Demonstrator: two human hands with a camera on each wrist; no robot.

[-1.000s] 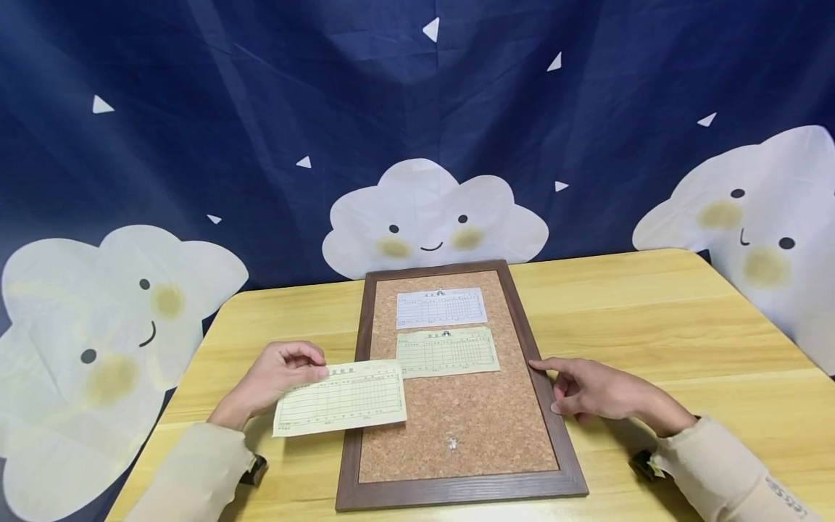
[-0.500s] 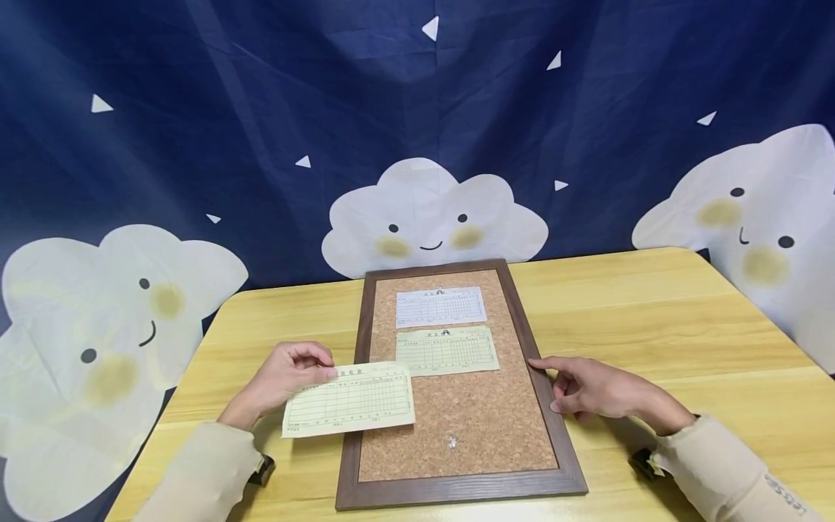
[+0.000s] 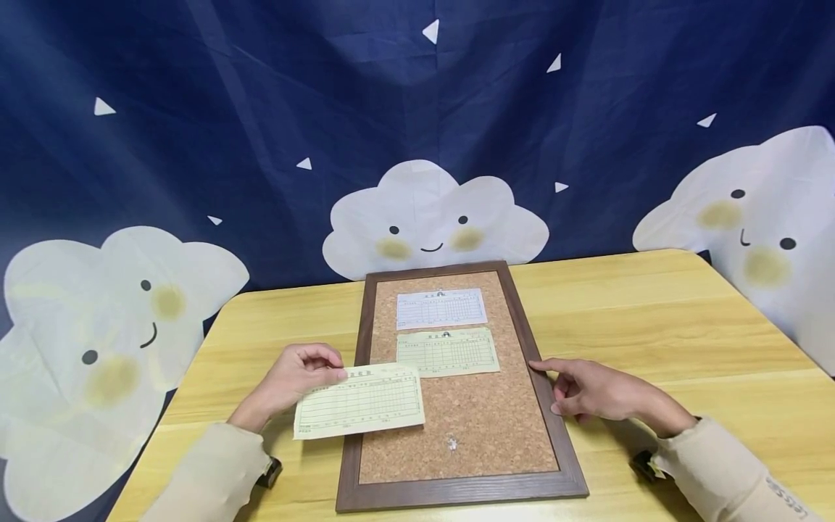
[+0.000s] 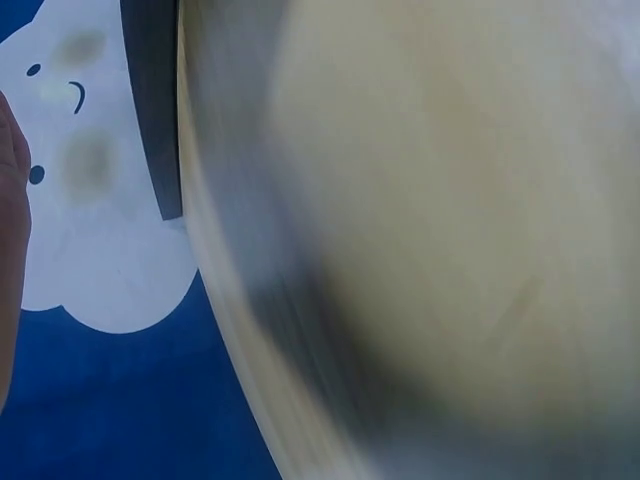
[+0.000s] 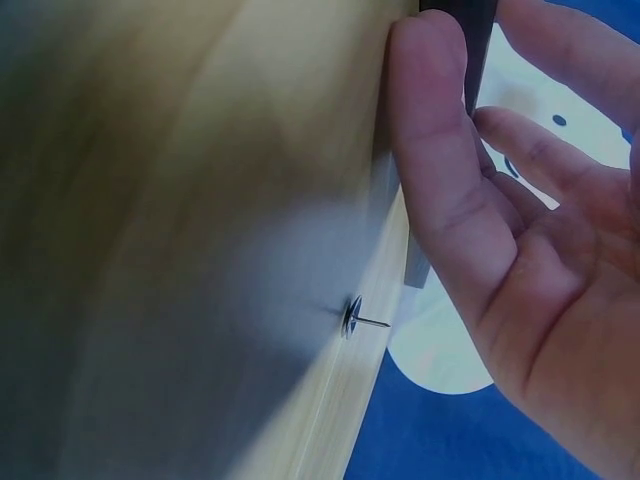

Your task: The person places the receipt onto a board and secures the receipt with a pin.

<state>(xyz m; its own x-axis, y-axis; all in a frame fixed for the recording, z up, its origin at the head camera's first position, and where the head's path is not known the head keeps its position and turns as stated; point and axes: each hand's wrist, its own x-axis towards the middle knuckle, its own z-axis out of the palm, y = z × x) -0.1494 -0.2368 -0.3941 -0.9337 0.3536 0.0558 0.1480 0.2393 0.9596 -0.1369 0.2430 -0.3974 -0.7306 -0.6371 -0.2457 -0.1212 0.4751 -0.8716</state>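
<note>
In the head view, my left hand (image 3: 290, 382) pinches a pale yellow printed form slip (image 3: 362, 406) by its upper left corner. The slip overlaps the left edge of a framed cork board (image 3: 483, 417) and the lower left corner of another slip. My right hand (image 3: 600, 391) rests at the board's right side, index fingertip touching the brown frame. On the cork lie a white form slip (image 3: 424, 310) and a yellow form slip (image 3: 427, 355), each with a small tack near its top. The left wrist view barely catches my left hand (image 4: 8, 220); the held slip is not visible there.
A small clear pin (image 3: 453, 443) is on the lower cork. In the right wrist view a metal thumbtack (image 5: 353, 317) lies point outward on the wooden table (image 5: 150, 280). A dark blue cloud-patterned curtain (image 3: 274, 87) hangs behind the table.
My left hand has moved to the right with the yellow form slip, which now covers more of the cork board's left side. My right hand has stayed in place.
</note>
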